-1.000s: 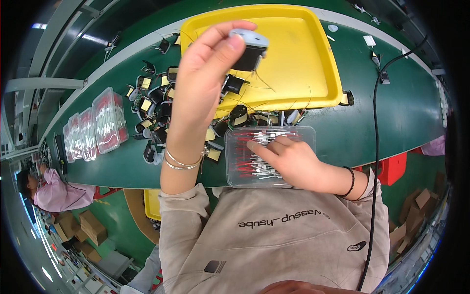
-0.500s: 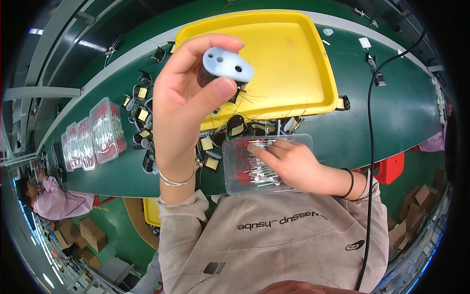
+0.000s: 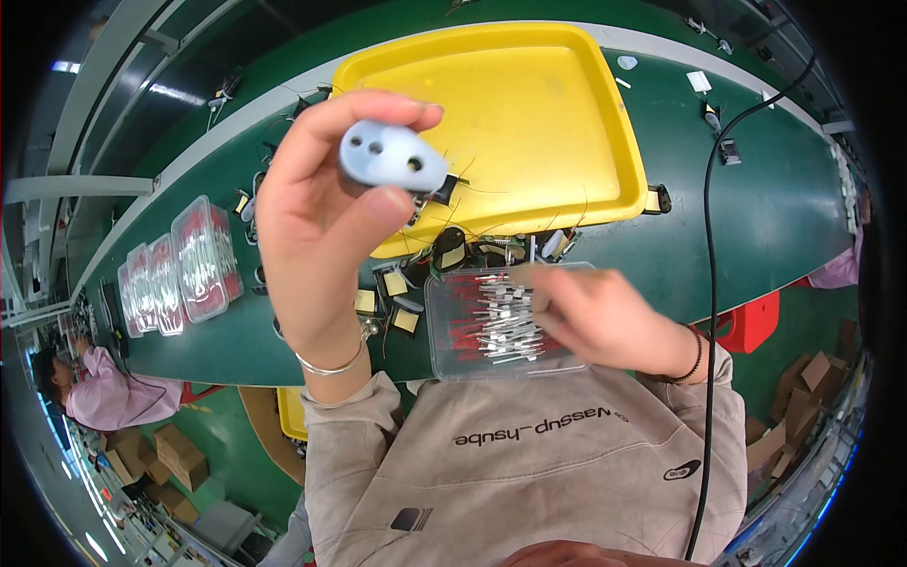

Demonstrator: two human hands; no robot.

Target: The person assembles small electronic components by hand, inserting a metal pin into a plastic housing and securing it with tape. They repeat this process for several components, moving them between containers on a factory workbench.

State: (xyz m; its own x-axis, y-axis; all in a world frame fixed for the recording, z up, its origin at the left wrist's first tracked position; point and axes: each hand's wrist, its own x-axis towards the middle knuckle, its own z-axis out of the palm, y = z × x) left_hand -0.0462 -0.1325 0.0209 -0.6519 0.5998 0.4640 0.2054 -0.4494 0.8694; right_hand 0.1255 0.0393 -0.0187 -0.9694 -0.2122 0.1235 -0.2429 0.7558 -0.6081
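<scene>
My left hand (image 3: 316, 213) is raised over the near left corner of the yellow tray. Between its thumb and fingers it grips a pale blue-grey plastic housing (image 3: 395, 159), rounded, with three dark holes in its face. Thin wires and a small dark part stick out beside it. My right hand (image 3: 605, 317) hovers at the right side of a clear plastic box (image 3: 442, 364). Inside lie many thin white-and-red leads (image 3: 505, 326). The fingers of this hand are drawn together and somewhat blurred; anything in them is too small to make out.
A large yellow tray (image 3: 539, 113) covers the middle of the green table (image 3: 784, 208). Small dark assemblies with cream pads (image 3: 404, 321) crowd its near edge. Filled clear boxes (image 3: 200, 260) stand at left. A black cable (image 3: 710, 283) hangs down the right. A person in pink (image 3: 118, 387) sits far left.
My left hand has moved left and slightly nearer with the housing. My right hand has shifted right, off the leads, and its fingers have drawn together.
</scene>
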